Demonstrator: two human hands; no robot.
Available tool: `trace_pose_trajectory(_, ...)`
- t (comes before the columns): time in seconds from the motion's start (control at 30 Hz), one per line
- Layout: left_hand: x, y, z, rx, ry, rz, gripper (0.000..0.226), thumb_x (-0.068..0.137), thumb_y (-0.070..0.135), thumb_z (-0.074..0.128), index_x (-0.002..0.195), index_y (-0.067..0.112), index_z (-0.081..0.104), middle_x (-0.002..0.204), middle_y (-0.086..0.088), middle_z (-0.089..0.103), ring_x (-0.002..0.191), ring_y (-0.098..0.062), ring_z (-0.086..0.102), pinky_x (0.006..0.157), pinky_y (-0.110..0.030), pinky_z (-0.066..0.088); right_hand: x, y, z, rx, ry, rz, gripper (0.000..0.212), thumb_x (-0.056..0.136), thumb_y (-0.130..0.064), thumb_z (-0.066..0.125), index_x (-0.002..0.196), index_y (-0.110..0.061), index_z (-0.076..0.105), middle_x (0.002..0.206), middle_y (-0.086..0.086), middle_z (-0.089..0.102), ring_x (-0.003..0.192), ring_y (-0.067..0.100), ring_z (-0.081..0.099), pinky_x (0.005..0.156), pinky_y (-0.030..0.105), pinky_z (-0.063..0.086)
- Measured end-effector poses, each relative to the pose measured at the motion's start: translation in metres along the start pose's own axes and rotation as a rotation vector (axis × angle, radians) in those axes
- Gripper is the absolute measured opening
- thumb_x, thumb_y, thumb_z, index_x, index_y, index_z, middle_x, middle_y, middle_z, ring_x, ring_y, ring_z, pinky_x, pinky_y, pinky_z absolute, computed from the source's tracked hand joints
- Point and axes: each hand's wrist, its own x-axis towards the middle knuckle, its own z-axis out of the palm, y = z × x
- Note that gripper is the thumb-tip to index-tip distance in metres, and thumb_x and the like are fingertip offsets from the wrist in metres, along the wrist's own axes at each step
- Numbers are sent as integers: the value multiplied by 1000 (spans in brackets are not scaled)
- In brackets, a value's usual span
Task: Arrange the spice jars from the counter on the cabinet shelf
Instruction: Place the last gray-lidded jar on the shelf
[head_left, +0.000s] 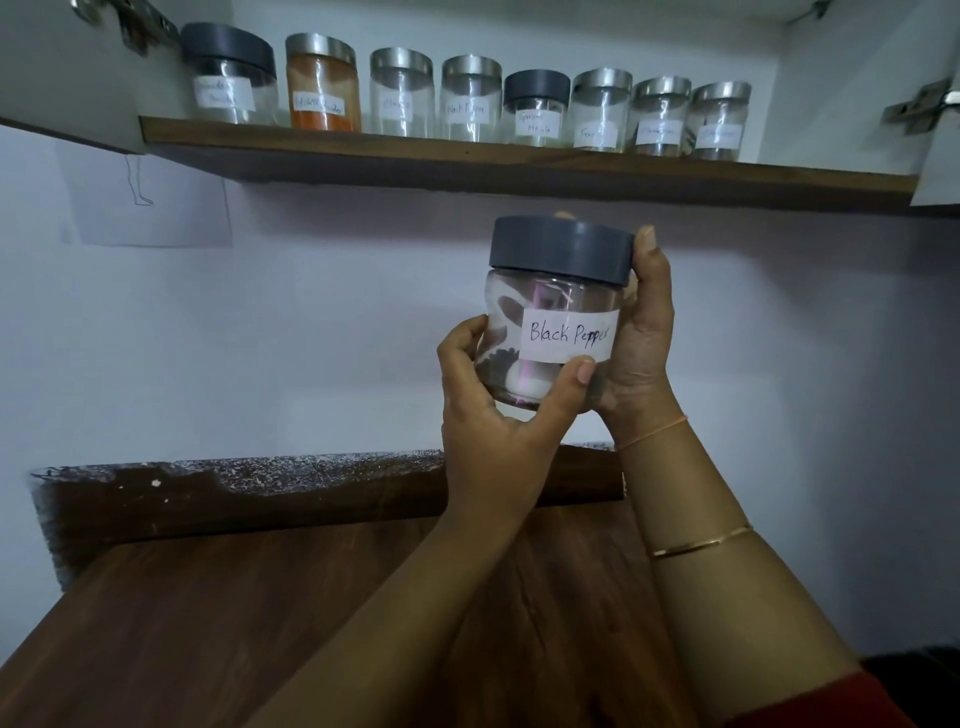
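The jar (550, 322), clasped by the left grip (488, 410) at its base and the right grip (641, 343) at its lid, hangs over the worktop (208, 623) at 6 o'clock from the shelf (467, 156), whose crowded row (470, 104) it may knock going up.

Shelf (519, 156): eight jars (470, 98) in one close row, end to end; gaps narrower than a jar.
Above lids: open to the cabinet top.
Sides: door hinges (919, 106) jut beside the opening.
Below shelf: open air to the desk (208, 623), save the Black Pepper jar (566, 291) gripped by left hand (488, 415) and right hand (644, 338).
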Motion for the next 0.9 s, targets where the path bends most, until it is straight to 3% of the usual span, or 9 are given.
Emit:
trace_pose_trajectory(0.1,2,-5,11,-3,-46,-17,57,65,61,62,112,43,33,116,18,54,106,2,57,74,-16,55,1,-12,-9,-82,22,19,100,43,-64,80,125,-15,52,122,16,57,99,32,62,82,41,51)
trace_pose_trajectory(0.23,8,-14,34,-58,-148,-74,48,71,52,64,109,40,37,111,23,54,101,10,57,69,-8,50,2,-32,-27,-228,59,-28,95,39,-68,80,115,-17,57,137,27,44,109,40,54,87,45,47)
trace_pose_trajectory(0.33,10,-22,57,-118,-198,-133,44,75,42,60,111,35,38,107,24,54,95,17,56,68,-5,48,3,-45,-45,-319,105,-68,87,41,-69,78,109,-18,59,127,23,50,112,42,52,93,52,43)
trace_pose_trajectory(0.47,13,-36,90,-151,-212,-182,51,78,50,60,118,29,37,104,24,55,92,18,56,69,-5,48,5,-60,-77,-407,185,-96,72,57,-62,76,111,-18,58,112,7,59,100,27,60,80,38,52)
trace_pose_trajectory(0.53,12,-42,109,-158,-208,-200,51,77,53,58,118,30,37,105,23,55,91,19,56,68,-4,48,8,-66,-97,-416,212,-88,52,75,-49,63,115,-17,57,102,-2,66,93,20,65,74,31,56)
trace_pose_trajectory(0.63,10,-47,137,-152,-186,-206,55,72,53,57,118,31,36,105,25,54,90,21,55,66,-3,47,10,-78,-123,-438,237,-64,41,81,-44,54,115,-23,56,98,-10,68,92,16,67,72,28,56)
trace_pose_trajectory(0.77,11,-55,175,-79,-121,-185,60,71,54,61,119,31,35,104,27,51,87,22,54,64,-3,46,6,-92,-156,-506,250,-5,60,81,-50,59,134,-26,43,126,3,58,112,24,60,82,33,54)
trace_pose_trajectory(0.9,20,-66,206,49,-65,-154,61,74,53,66,122,35,32,113,14,50,93,6,57,71,-9,49,4,-98,-183,-646,244,60,81,69,-54,61,142,-31,32,132,0,56,113,18,60,90,35,54)
